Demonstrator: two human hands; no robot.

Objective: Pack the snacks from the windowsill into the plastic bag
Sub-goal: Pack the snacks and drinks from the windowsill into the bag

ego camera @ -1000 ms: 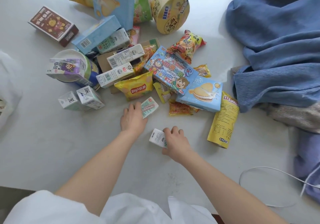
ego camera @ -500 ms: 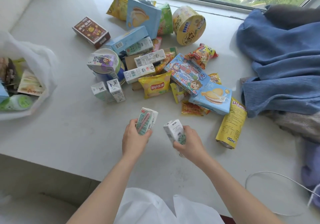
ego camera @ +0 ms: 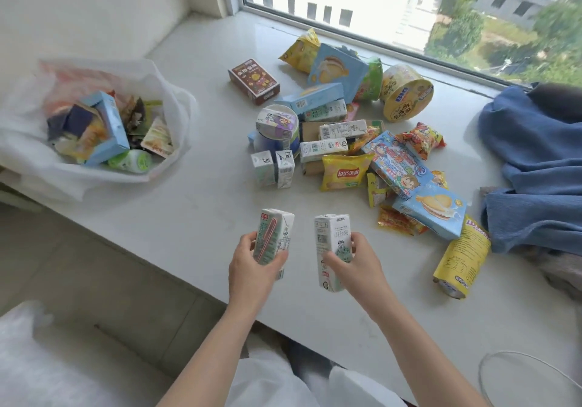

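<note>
One milk carton [ego camera: 273,243] is gripped in the left hand [ego camera: 252,268], another carton [ego camera: 333,250] in the right hand [ego camera: 352,265]; both should be carried left and lowered upright into the plastic bag [ego camera: 176,104], beside the boxes already packed.

Person, head view: both forearms are showing bare from 6 o'clock, no sleeves reaching them. The left hand [ego camera: 252,268] and right hand [ego camera: 356,265] are wearing no gloves, rings or watch. White garment [ego camera: 267,381] is covering the torso at 6 o'clock.
</note>
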